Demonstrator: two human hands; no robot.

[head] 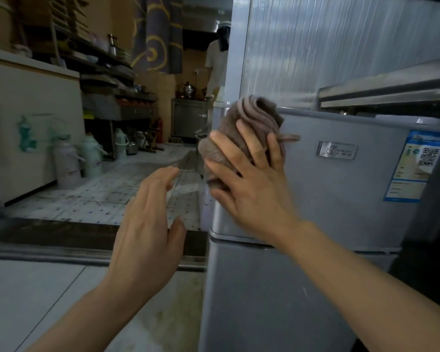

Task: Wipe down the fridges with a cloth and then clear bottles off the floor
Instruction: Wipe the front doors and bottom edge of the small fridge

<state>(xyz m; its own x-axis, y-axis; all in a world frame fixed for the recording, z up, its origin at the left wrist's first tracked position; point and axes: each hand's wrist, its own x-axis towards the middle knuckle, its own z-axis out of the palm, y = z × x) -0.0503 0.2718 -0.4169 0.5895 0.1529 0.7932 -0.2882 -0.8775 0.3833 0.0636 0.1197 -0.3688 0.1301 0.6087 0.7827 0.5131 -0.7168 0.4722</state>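
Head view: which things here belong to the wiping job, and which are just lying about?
Job: cloth, pressed by right hand on fridge; left hand free.
Lying about: flasks, chest freezer, kettle, shelves.

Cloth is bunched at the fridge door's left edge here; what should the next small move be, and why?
Probably sweep the right hand and brown cloth rightward across the silver fridge door: straight fingers press it at the left edge, the rest lies unwiped.

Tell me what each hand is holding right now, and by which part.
The right hand presses a bunched brown cloth against the grey fridge, fingers spread over the cloth's lower middle. The left hand holds nothing, fingers relaxed in the air.
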